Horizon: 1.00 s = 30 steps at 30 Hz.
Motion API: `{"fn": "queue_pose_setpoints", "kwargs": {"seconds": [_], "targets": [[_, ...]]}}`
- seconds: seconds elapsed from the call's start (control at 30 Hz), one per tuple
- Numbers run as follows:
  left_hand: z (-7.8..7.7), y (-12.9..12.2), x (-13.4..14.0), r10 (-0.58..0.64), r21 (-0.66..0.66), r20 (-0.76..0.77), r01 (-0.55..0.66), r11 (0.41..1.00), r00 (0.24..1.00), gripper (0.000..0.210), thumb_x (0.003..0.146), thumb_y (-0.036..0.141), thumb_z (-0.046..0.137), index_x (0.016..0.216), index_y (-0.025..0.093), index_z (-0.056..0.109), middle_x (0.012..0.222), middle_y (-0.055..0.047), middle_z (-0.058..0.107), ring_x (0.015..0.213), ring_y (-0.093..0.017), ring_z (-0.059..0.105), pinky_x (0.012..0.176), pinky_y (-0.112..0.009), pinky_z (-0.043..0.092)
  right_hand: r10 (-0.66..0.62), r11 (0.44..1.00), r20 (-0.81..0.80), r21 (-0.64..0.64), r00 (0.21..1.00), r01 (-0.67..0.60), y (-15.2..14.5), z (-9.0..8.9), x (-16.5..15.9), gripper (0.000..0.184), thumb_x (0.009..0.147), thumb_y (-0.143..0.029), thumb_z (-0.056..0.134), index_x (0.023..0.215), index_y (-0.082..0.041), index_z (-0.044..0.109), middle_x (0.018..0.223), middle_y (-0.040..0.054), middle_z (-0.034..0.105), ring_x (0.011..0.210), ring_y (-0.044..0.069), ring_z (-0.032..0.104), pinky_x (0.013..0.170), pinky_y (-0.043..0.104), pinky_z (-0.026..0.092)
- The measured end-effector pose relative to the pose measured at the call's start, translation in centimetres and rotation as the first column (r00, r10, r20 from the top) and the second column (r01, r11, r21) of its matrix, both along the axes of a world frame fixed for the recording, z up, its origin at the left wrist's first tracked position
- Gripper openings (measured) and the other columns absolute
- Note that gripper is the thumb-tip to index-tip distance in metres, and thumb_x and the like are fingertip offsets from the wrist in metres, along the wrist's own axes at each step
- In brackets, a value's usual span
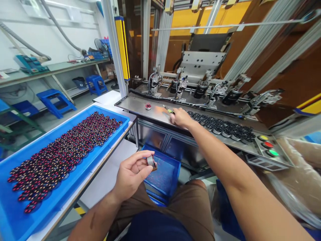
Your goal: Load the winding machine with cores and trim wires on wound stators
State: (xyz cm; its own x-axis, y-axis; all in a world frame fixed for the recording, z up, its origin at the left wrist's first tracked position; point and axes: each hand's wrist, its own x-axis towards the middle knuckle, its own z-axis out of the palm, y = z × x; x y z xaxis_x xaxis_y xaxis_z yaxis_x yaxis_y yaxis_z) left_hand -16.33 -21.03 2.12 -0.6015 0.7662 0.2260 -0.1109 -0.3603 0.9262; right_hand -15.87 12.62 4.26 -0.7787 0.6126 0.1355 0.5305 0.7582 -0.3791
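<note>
While the left hand (132,172) is in front of the steel ledge (134,103), its thumb and fingers grasp a wound core (150,161), grey on its outer face. The right hand (182,117) is at the middle of the ledge, fingers curled beside a small tool (170,110) with a yellow-green part; blur means I cannot tell whether it is gripped.

Any marking by the yellow, red and green buttons (273,153) at the ledge's right end is too small to read.

The ledge has a dark front edge. Toward its left end stands a red-topped core (148,106), apart from the right hand; black parts (223,125) line its right portion. Left of the ledge, a blue tray (124,117) with raised walls holds rows of red-and-black cores (67,150). Open room separates the left hand from both the tray's near wall and the ledge's front edge. Clamping fixtures (180,82) stand behind the ledge.
</note>
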Motion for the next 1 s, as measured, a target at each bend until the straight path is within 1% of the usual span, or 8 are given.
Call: {"fn": "queue_pose_setpoints", "kwargs": {"seconds": [0.13,0.23,0.33,0.4,0.5,0.6,0.7,1.0], "targets": [[-0.1,0.3,0.2,-0.007,-0.020,-0.016,0.006,1.000,1.000,0.030,0.078,0.022,0.078,0.107,0.017,0.071,0.118,-0.013,0.072,0.095,-0.021,0.074,0.083,-0.031,0.063,0.039,0.975,-0.200,-0.205,0.979,-0.081,-1.7,1.4,4.1,0.060,0.104,-0.047,0.012,0.127,-0.011,0.055,0.105,0.0163,0.069,0.085,0.022,0.066,0.074,0.033,0.051],[-0.1,0.6,0.3,-0.014,-0.023,-0.014,0.013,1.000,1.000,0.030,0.078,0.019,0.078,0.107,0.018,0.072,0.119,-0.011,0.072,0.095,-0.020,0.074,0.085,-0.030,0.062,0.071,0.899,-0.379,-0.376,0.923,-0.224,-6.4,0.3,9.3,0.075,0.098,-0.048,-0.012,0.143,-0.014,0.038,0.105,0.0165,0.068,0.079,0.022,0.068,0.070,0.036,0.055],[-0.2,1.0,0.3,-0.029,-0.041,-0.014,0.029,0.999,0.999,0.029,0.079,0.017,0.076,0.108,0.018,0.073,0.119,-0.011,0.072,0.094,-0.019,0.074,0.086,-0.029,0.062,0.041,0.760,-0.593,-0.504,0.804,-0.410,-13.2,-2.7,15.0,0.063,0.098,-0.060,0.021,0.144,-0.019,0.034,0.098,0.0122,0.067,0.077,0.024,0.067,0.069,0.038,0.057],[-0.2,1.3,0.4,-0.043,-0.060,-0.014,0.042,0.997,0.999,0.029,0.080,0.017,0.076,0.109,0.017,0.073,0.119,-0.011,0.073,0.094,-0.019,0.074,0.087,-0.030,0.062,0.026,0.750,-0.595,-0.520,0.804,-0.409,-17.6,-4.8,18.1,0.057,0.094,-0.053,0.048,0.143,-0.026,0.037,0.094,0.0074,0.066,0.076,0.021,0.067,0.068,0.034,0.058],[-0.2,1.8,0.8,-0.075,-0.079,-0.025,0.072,0.994,0.997,0.029,0.080,0.018,0.076,0.109,0.016,0.072,0.120,-0.012,0.072,0.098,-0.022,0.073,0.089,-0.032,0.062,0.066,0.830,-0.559,-0.429,0.827,-0.356,-22.0,-6.6,20.7,0.056,0.090,-0.033,0.063,0.142,-0.028,0.042,0.096,0.0071,0.068,0.081,0.022,0.069,0.075,0.034,0.060],[-0.1,2.2,1.3,-0.106,-0.082,-0.049,0.102,0.991,0.993,0.029,0.081,0.019,0.075,0.109,0.016,0.072,0.121,-0.012,0.071,0.101,-0.023,0.072,0.091,-0.033,0.061,0.161,0.907,-0.529,-0.254,0.833,-0.336,-23.3,-6.4,21.0,0.062,0.087,-0.024,0.063,0.145,-0.026,0.043,0.117,0.0132,0.068,0.105,0.028,0.067,0.090,0.041,0.058],[0.1,2.3,1.7,-0.120,-0.078,-0.067,0.114,0.990,0.991,0.029,0.081,0.019,0.075,0.109,0.017,0.072,0.119,-0.011,0.072,0.100,-0.022,0.072,0.091,-0.032,0.060,0.217,0.905,-0.534,-0.204,0.818,-0.373,-23.1,-5.4,20.2,0.065,0.087,-0.017,0.057,0.149,-0.024,0.037,0.127,0.0140,0.063,0.116,0.029,0.063,0.097,0.042,0.056],[0.3,1.5,1.7,-0.123,-0.056,-0.067,0.119,0.991,0.990,0.029,0.082,0.016,0.074,0.111,0.018,0.071,0.118,-0.011,0.071,0.103,-0.022,0.071,0.092,-0.032,0.059,0.256,0.856,-0.609,-0.219,0.751,-0.469,-22.8,-5.2,18.6,0.068,0.084,-0.011,0.058,0.147,-0.027,0.038,0.117,0.0103,0.065,0.100,0.023,0.066,0.089,0.038,0.057]]}}
